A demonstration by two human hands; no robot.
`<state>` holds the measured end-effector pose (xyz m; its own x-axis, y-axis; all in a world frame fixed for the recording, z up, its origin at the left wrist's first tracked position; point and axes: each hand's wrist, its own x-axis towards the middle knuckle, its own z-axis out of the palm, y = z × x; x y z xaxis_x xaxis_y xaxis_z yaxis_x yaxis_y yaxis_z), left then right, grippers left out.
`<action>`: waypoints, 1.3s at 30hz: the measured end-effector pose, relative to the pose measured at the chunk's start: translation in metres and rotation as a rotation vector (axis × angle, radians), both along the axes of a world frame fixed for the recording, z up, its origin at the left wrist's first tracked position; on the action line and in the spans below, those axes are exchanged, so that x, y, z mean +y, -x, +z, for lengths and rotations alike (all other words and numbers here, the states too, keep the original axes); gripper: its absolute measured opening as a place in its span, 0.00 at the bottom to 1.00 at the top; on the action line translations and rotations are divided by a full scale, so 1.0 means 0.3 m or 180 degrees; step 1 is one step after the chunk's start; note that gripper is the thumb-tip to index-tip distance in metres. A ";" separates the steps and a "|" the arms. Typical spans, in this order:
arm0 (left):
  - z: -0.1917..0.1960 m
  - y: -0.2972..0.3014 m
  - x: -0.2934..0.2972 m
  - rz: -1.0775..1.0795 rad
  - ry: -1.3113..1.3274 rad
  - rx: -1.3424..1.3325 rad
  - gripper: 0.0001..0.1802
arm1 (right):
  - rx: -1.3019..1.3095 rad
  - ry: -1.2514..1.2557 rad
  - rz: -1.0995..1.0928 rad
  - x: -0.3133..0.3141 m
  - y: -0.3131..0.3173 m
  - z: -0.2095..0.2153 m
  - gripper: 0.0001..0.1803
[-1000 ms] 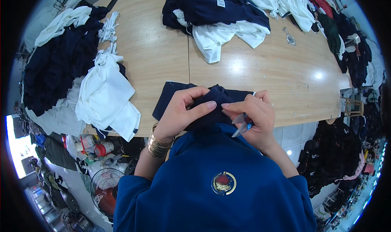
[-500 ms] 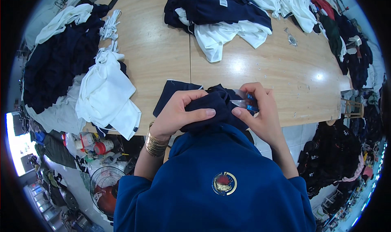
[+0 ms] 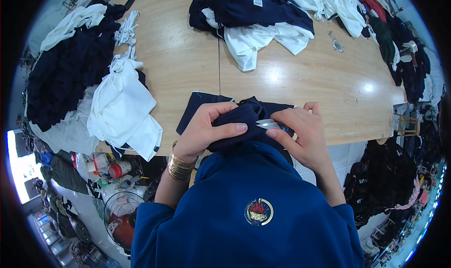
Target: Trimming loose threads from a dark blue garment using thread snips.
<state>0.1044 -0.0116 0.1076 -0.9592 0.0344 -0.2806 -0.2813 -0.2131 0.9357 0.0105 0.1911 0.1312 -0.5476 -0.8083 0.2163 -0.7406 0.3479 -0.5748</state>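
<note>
Bunched navy fabric (image 3: 239,115) lies at the table's near edge, partly over my lap. My left hand (image 3: 213,129) is closed on it, thumb on top and fingers tucked behind the folds. In my right hand (image 3: 300,131) is a small pair of thread snips (image 3: 270,124) with a blue grip and silver blades. The blades point left, touching or just above the fabric near my left thumb. Their points sit close together. A flat navy piece (image 3: 192,109) with a pale edge lies to the left of the bunch, partly behind my left hand.
White garments (image 3: 122,98) and a navy heap (image 3: 70,75) cover the table's left side. A folded navy and white stack (image 3: 244,9) stands at the far middle. A roll of clear tape (image 3: 337,45) lies at the right. Below the table stands a fan (image 3: 123,221).
The snips' blades, spread apart before, have come together and moved left toward the fabric. My right hand has closed round the grip; my left hand has hardly moved.
</note>
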 end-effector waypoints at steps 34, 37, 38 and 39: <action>0.004 0.016 0.013 0.0184 -0.0174 0.0178 0.18 | -0.1493 0.0604 -0.0508 -0.013 -0.025 -0.030 0.13; 0.001 0.013 0.013 0.0196 -0.0168 0.0183 0.18 | -0.0761 0.0394 -0.0376 -0.010 -0.014 -0.003 0.13; 0.000 0.012 0.012 0.0230 -0.0182 0.0175 0.17 | -0.0627 0.0338 -0.0348 -0.006 -0.010 0.001 0.13; 0.001 0.012 0.013 0.0228 -0.0180 0.0170 0.17 | -0.0500 0.0285 -0.0322 -0.001 -0.007 0.004 0.13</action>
<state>0.1009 -0.0078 0.1077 -0.9733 -0.0204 -0.2285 -0.2135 -0.2837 0.9348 0.0124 0.1907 0.1322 -0.6578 -0.7288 0.1902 -0.6032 0.3585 -0.7125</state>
